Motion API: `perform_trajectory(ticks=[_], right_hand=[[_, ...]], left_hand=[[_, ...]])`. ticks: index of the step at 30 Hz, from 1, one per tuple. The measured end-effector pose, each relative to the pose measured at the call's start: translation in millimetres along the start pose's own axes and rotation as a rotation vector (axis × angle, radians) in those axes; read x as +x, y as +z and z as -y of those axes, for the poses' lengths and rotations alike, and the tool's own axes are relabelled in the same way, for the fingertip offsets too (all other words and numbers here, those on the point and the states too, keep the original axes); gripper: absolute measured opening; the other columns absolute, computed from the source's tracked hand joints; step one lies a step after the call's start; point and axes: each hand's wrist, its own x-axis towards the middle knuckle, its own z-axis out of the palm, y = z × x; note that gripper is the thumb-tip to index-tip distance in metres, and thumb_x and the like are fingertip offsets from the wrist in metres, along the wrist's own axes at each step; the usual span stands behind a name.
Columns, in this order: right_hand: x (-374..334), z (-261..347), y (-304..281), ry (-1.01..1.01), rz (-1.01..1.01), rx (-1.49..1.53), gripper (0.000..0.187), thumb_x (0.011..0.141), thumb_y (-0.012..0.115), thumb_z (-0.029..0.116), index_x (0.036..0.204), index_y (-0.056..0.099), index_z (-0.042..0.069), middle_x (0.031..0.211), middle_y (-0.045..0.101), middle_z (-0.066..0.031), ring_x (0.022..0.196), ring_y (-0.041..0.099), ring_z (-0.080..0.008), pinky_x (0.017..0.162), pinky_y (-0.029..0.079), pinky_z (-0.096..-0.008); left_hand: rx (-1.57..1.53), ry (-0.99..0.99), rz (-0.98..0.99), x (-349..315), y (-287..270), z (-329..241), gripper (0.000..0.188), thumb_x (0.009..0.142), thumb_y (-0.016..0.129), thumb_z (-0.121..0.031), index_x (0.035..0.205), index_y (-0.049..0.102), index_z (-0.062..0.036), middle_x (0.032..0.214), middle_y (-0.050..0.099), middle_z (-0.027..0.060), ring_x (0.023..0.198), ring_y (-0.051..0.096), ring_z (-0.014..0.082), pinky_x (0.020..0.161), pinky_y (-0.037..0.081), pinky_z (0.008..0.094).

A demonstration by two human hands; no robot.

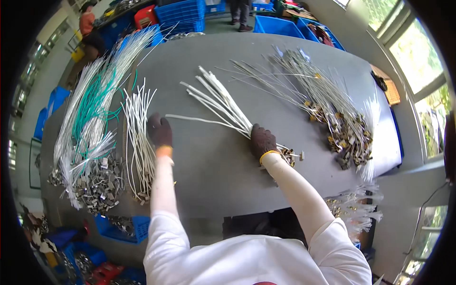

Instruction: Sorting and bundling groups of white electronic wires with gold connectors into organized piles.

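Observation:
My right hand, in a dark glove with an orange cuff, is closed around a bundle of white cables near the middle of the table. The cables fan out beyond it toward the far left, one strand apart from the others. Small metal connectors stick out on the near side of that hand. My left hand, gloved alike, hovers at the right side of a smaller pile of white cables. Its fingers look stretched out, and I see nothing held in them.
Long silvery and green cables with metal ends lie at the left. Grey cables with connectors are heaped at the right of the grey table. Blue crates stand beyond the far edge. People are in the background.

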Motion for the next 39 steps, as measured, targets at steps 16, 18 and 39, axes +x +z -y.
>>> perform_trajectory(ticks=[16, 18, 39], right_hand=[[-136.8, -59.7, -89.6, -0.397, 0.134, 0.357, 0.045, 0.076, 0.073, 0.016, 0.118, 0.058, 0.009, 0.102, 0.068, -0.0195, 0.097, 0.067, -0.0402, 0.082, 0.053, -0.0483], [-134.7, -79.0, -102.1, -0.487, 0.115, 0.593, 0.05, 0.078, 0.072, 0.013, 0.125, 0.056, 0.009, 0.105, 0.067, -0.0187, 0.099, 0.067, -0.0385, 0.085, 0.052, -0.0479], [-135.0, -70.9, -212.5, -0.742, -0.436, 0.863, 0.082, 0.083, 0.074, 0.011, 0.153, 0.032, 0.008, 0.131, 0.061, -0.02, 0.12, 0.062, -0.0327, 0.099, 0.051, -0.0416]], left_hand=[[-1.908, -0.953, 0.555, -183.4, -41.6, -285.6, 0.031, 0.088, 0.079, -0.025, 0.113, 0.062, -0.0151, 0.095, 0.063, 0.0027, 0.084, 0.06, 0.0168, 0.09, 0.05, 0.0445], [-1.775, -0.754, 0.61, -164.4, -76.1, -337.4, 0.022, 0.09, 0.077, -0.02, 0.104, 0.062, -0.0125, 0.075, 0.053, 0.0003, 0.07, 0.053, 0.0125, 0.083, 0.051, 0.041], [-1.143, 0.608, 0.555, -145.8, -170.2, -447.7, 0.067, 0.085, 0.083, -0.025, 0.137, 0.048, -0.0013, 0.119, 0.062, 0.0088, 0.105, 0.062, 0.0163, 0.089, 0.053, 0.032]])
